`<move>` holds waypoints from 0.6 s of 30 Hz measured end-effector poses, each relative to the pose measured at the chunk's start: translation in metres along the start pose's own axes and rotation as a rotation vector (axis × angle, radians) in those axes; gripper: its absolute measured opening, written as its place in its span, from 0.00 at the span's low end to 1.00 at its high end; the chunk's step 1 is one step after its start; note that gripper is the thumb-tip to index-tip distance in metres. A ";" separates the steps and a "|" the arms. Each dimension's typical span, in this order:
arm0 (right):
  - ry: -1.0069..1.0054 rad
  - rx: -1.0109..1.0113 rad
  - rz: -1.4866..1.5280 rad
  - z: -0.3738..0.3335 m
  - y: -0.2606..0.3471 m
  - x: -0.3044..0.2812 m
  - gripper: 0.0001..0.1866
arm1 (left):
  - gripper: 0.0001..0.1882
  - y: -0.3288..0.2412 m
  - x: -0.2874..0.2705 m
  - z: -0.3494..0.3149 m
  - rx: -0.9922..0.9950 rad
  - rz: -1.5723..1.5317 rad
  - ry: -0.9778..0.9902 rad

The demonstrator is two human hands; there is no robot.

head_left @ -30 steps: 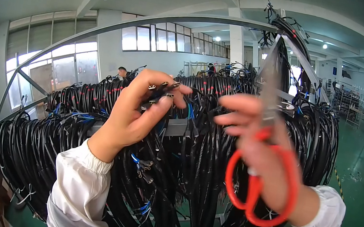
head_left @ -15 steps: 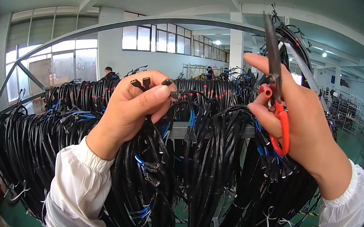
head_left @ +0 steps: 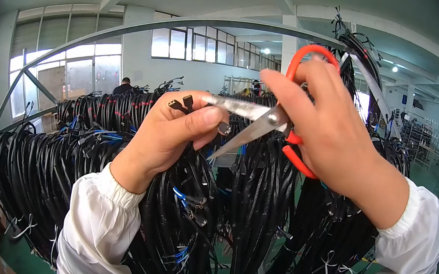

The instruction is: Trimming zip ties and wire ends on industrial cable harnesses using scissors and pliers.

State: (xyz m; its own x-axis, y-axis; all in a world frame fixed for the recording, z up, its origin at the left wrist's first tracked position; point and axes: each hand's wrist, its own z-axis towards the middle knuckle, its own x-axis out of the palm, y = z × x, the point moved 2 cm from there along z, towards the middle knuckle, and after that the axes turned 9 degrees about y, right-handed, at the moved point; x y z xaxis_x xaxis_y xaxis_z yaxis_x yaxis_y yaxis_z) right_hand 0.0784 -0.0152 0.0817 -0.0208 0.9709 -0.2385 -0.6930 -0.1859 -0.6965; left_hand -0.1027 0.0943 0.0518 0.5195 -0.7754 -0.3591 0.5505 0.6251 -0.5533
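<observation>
Wide-spread scissors by a handful of black plugs

From where I stand, the left hand is pinched tight on the black plugs, and their small ends poke out of its grip. Just to the right of that grip, the right hand is curled round the scissors. Their blades are far apart and point at the left hand; I can't tell if they touch it. Black cables hang below both hands.

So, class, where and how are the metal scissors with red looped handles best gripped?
Probably by the red handle loops, coming from the right, the bare right hand's side: the parted, pointed steel blades reach leftward, toward the bare left hand.
</observation>
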 end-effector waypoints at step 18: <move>0.117 -0.015 0.007 -0.005 0.014 -0.004 0.11 | 0.11 -0.001 -0.007 -0.005 -0.053 -0.102 0.048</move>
State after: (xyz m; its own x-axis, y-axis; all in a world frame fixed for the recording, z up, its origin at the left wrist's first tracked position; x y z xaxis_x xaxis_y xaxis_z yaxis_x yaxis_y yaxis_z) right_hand 0.0724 -0.0227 0.0693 0.0592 0.9456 -0.3199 -0.6825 -0.1955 -0.7043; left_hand -0.1099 0.0981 0.0515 0.4303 -0.8387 -0.3338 0.5631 0.5384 -0.6269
